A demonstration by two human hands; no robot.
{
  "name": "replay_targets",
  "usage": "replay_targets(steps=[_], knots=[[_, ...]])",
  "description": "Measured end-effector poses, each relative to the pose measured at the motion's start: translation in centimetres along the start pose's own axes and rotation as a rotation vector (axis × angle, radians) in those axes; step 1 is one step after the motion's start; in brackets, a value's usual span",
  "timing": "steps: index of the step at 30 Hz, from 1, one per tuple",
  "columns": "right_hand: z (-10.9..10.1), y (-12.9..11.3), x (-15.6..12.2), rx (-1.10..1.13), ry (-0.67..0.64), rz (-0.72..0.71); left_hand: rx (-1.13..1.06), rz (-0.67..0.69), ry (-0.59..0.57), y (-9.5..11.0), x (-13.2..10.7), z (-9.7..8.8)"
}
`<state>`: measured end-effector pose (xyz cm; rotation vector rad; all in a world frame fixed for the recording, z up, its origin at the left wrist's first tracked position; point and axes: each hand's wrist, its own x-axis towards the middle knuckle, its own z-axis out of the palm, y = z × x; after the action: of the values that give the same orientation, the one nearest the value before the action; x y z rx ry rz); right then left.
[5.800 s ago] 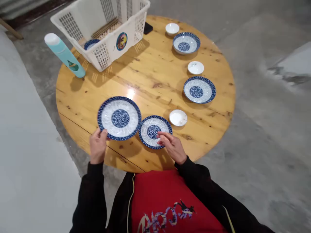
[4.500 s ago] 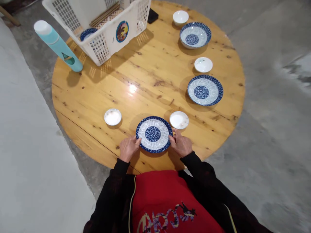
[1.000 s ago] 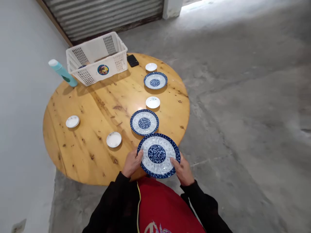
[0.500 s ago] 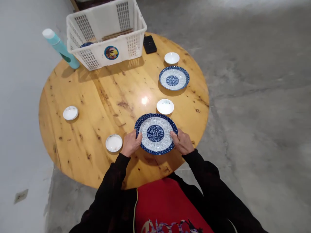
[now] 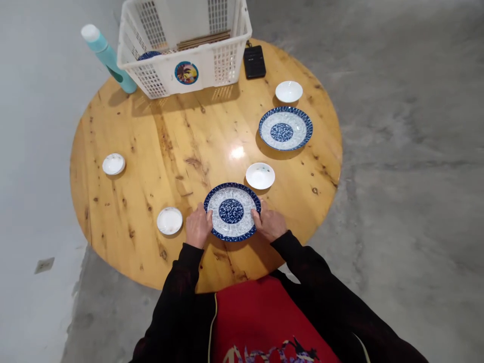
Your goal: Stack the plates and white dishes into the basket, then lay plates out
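Observation:
A blue-and-white patterned plate (image 5: 231, 211) is held level at the near side of the round table, between my two hands. My left hand (image 5: 198, 226) grips its left rim, thumb on top. On the right rim my right hand (image 5: 269, 222) is closed the same way; the fingers of both hands are partly hidden under the plate. Just beyond the plate, toward the right, sits a small white bowl (image 5: 260, 176). Another small white dish (image 5: 170, 221) lies left of my left hand. Whether the plate touches the tabletop, I cannot tell.
A second blue-rimmed plate (image 5: 286, 128) and a white bowl (image 5: 289, 92) stand at the right of the wooden table (image 5: 151, 146). One small dish (image 5: 114, 164) is at the left. Behind are a white crate (image 5: 151, 83) holding chopsticks (image 5: 204, 40), a black device (image 5: 254, 62) and a turquoise bottle (image 5: 109, 59).
The held plate has moved slightly left and lower, away from the white bowl, with both hands still on its rim. My view has shifted a little.

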<state>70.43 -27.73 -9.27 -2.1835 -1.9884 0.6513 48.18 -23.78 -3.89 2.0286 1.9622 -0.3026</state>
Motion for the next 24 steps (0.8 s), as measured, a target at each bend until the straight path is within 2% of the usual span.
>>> replay_targets(steps=[10, 14, 17, 22, 24], knots=[[-0.6, -0.4, 0.7, -0.079, -0.074, -0.001, 0.126, -0.037, -0.038, 0.4, 0.1, -0.4], [-1.0, -0.8, 0.7, -0.100, -0.130, 0.038, 0.137, -0.021, -0.033, 0.2, 0.4, -0.1], [-1.2, -1.3, 0.7, -0.112, -0.126, 0.041, 0.150, -0.001, -0.019, 0.0, 0.6, 0.0], [-1.6, -1.7, 0.9, -0.105, -0.175, 0.103, 0.169, 0.050, -0.021, -0.4, 0.6, -0.5], [-1.9, -1.7, 1.2, -0.050, -0.188, 0.124, 0.138, 0.061, 0.022, -0.9, 0.9, -0.8]])
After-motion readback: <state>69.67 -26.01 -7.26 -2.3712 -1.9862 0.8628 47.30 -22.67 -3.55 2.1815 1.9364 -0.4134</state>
